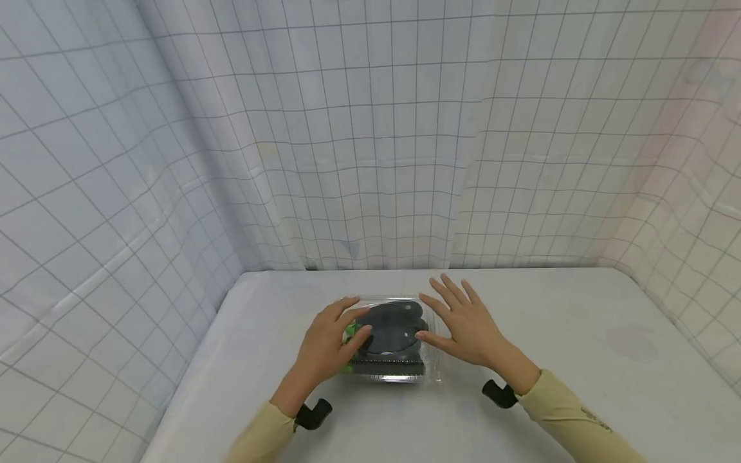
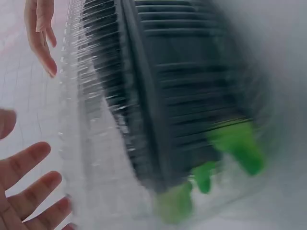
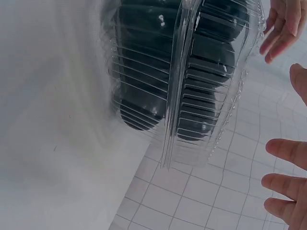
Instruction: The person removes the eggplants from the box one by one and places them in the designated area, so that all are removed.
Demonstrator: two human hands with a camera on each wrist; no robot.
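A clear plastic clamshell box (image 1: pixel 399 379) with ribbed sides lies on the white table, its lid down. Inside are smooth dark rounded pieces (image 1: pixel 390 328), whose kind I cannot tell, and bright green bits (image 2: pixel 240 143) at the left end. My left hand (image 1: pixel 327 341) hovers by the box's left side with fingers spread and loosely bent; whether a fingertip touches the plastic is unclear. On the other side my right hand (image 1: pixel 466 328) has its fingers straight and fanned out, thumb and forefinger near the box's right edge. In the right wrist view those fingers (image 3: pixel 285 184) stand apart from the box.
White table surface (image 1: pixel 550 321) surrounds the box. Grid-patterned white curtains (image 1: pixel 370 161) hang behind the table and along both sides. A black wrist mount (image 1: pixel 314 415) sits under the left wrist, and another (image 1: pixel 499 393) under the right.
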